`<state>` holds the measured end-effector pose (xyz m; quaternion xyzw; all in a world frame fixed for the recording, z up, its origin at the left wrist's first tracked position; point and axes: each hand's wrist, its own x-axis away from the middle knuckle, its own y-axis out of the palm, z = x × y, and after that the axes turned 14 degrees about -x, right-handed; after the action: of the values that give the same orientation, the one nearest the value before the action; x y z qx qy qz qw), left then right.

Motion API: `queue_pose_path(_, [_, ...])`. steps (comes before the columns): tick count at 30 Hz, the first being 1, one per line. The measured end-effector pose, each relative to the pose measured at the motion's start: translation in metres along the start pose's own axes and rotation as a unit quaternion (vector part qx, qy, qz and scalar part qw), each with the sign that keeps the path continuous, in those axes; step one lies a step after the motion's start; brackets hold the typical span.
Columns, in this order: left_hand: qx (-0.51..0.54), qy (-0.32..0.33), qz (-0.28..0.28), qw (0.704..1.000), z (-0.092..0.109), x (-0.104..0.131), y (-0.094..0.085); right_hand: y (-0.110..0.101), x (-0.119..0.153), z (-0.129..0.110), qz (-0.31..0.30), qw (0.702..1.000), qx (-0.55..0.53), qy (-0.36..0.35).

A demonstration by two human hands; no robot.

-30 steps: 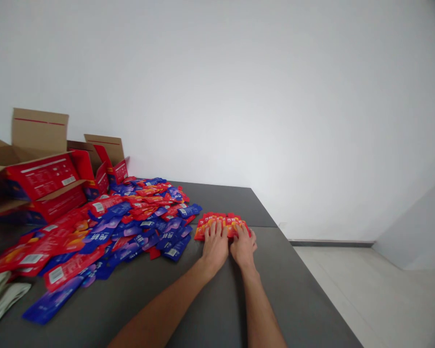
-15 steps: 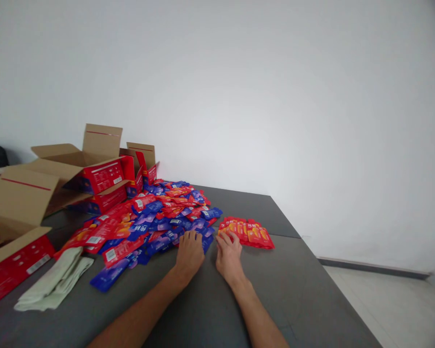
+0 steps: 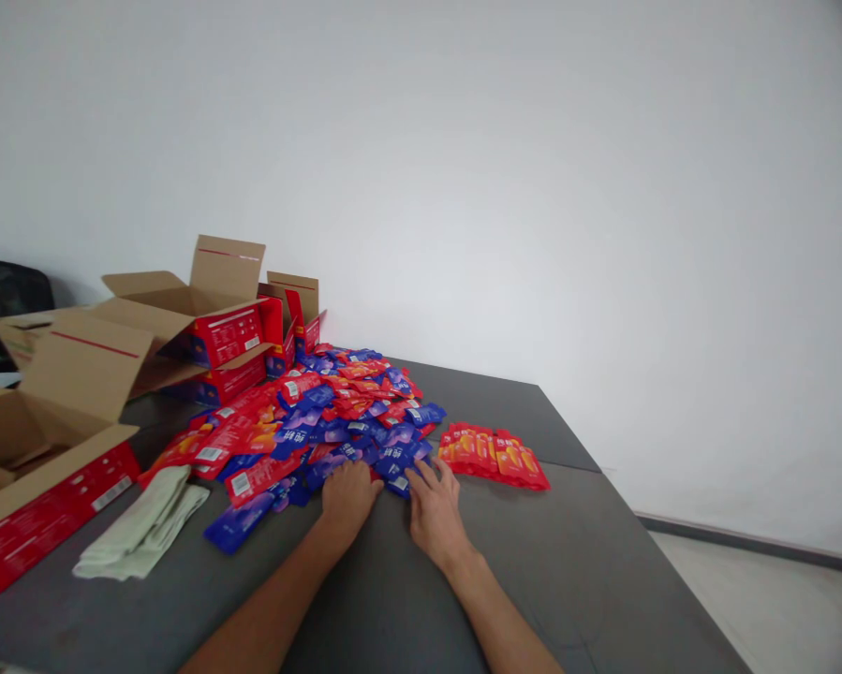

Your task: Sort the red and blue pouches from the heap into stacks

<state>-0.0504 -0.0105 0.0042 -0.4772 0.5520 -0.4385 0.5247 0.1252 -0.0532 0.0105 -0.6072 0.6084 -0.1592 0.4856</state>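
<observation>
A heap of red and blue sachets [image 3: 322,421] covers the grey table [image 3: 533,562]. At its six o'clock edge the left hand [image 3: 347,498] and right hand [image 3: 431,510] lie flat, fingers spread, gripping nothing. A neat red row [image 3: 494,456] sits at three o'clock.

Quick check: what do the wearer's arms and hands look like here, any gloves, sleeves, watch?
Both forearms are bare up to the frame edge: no sleeves in view. The left hand and right hand wear no gloves. No watch, bands, rings or markings show on the wrists or fingers, though the fingers are small and slightly blurred.
</observation>
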Motion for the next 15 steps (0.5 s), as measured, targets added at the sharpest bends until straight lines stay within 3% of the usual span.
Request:
queue_pose_path(5, [-0.014,0.014,0.006,1.0,0.0034,0.0016,0.0008,0.0026,0.0021,-0.0038,-0.02,1.0,-0.001,-0.009])
queue_pose_path(9, [-0.04,0.045,0.052,0.997,0.0072,0.0065,0.0058,0.0042,0.0021,-0.0034,-0.023,1.0,0.0,-0.006])
queue_pose_path(15, [-0.044,0.039,0.104,0.993,-0.0021,0.0024,0.0051,0.0051,0.0022,0.0003,-0.03,1.0,-0.003,0.004])
